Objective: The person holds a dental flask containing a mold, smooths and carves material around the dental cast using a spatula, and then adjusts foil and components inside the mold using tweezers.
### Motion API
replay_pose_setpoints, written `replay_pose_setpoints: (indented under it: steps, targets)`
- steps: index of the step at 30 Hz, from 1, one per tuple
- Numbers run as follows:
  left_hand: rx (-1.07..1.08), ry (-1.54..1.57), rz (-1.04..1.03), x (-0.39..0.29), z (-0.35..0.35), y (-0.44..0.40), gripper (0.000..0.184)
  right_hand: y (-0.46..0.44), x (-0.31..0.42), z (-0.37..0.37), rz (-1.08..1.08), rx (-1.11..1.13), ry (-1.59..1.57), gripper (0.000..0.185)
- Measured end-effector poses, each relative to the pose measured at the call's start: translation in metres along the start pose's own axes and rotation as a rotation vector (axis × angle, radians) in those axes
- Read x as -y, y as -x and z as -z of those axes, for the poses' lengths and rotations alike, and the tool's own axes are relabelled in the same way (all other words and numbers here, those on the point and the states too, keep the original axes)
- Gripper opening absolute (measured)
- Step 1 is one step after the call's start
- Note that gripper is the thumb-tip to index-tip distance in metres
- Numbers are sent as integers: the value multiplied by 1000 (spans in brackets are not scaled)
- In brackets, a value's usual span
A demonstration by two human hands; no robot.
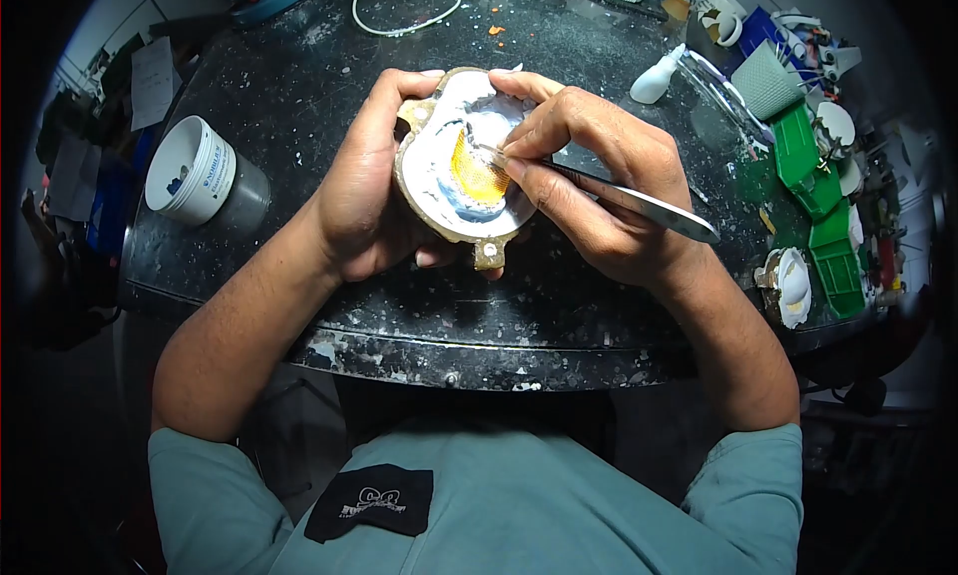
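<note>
My left hand (364,191) grips a round brass-coloured denture flask half (417,198) by its left side, fingers wrapped underneath. White plaster (429,181) fills the flask, with a bluish-grey hollow in the middle. Inside that hollow lies a piece of golden mesh (480,181), curved to its surface. My right hand (609,186) pinches a pair of metal tweezers (659,210), whose broad rounded back end points down to the right. Their tips are at the mesh's upper edge, partly hidden by my fingers. A right-hand finger also rests near the flask's upper rim.
On the left stands a white plastic tub (205,181) with small bits inside. A white squeeze bottle (659,76) lies at the upper right. Green trays (833,236) and another plaster-filled flask part (791,287) line the right side. A white cable (407,31) curls at the back.
</note>
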State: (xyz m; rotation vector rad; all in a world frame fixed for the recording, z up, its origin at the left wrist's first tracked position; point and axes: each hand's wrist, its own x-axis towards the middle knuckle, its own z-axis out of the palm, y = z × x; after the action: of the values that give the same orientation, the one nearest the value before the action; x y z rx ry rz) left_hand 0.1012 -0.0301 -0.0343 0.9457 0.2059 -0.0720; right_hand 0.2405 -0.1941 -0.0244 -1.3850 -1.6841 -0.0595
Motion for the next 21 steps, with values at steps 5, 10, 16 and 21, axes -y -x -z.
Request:
replay_pose_setpoints:
  steps: [5,10,16,21]
  targets:
    - [15,14,19,-1,2,0,82,-1,-1,4,-1,30,-1,13]
    - [48,31,42,-2,3,0,82,-4,5,8,-31,68,-26,7]
    - [42,-6,20,1,5,-2,83,-5,3,11,-27,92,-29,7]
    - [77,-17,43,-1,10,-1,83,-6,7,12,-14,99,22,9]
